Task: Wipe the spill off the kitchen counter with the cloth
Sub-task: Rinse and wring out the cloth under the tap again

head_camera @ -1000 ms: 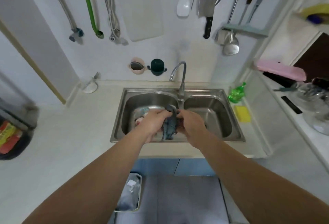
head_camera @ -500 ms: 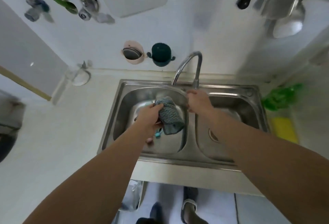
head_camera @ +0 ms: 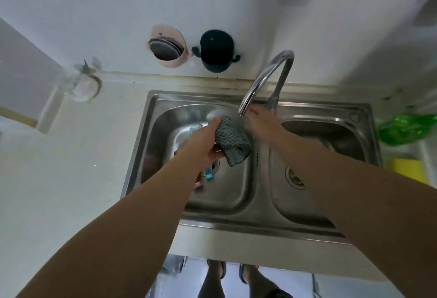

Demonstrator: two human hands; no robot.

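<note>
White kitchen counter (head_camera: 59, 179) here, with a double steel sink (head_camera: 257, 217) set into it against the wall, and all the action is over the left basin. The left hand (head_camera: 203, 142) grips the cloth (head_camera: 230, 139), fingers curled round its near edge, and the grey-green waffle weave hangs bunched from the hand's right side, above the basin's back right corner. Right over it arches the faucet (head_camera: 264, 80), its spout ending just above the cloth's top edge. The right hand (head_camera: 262, 122) is up at the base of the faucet, beside the cloth and possibly brushing it (it's blurred, so I can't tell whether those fingers are gripping anything or lying loose). The cloth sits between the two hands, held by the left alone. On the wall behind, a pink holder (head_camera: 169, 48) and a dark green cup (head_camera: 216, 49) hang side by side. At the counter's right edge, a green bottle (head_camera: 406, 128) and a yellow sponge (head_camera: 409, 171)
</note>
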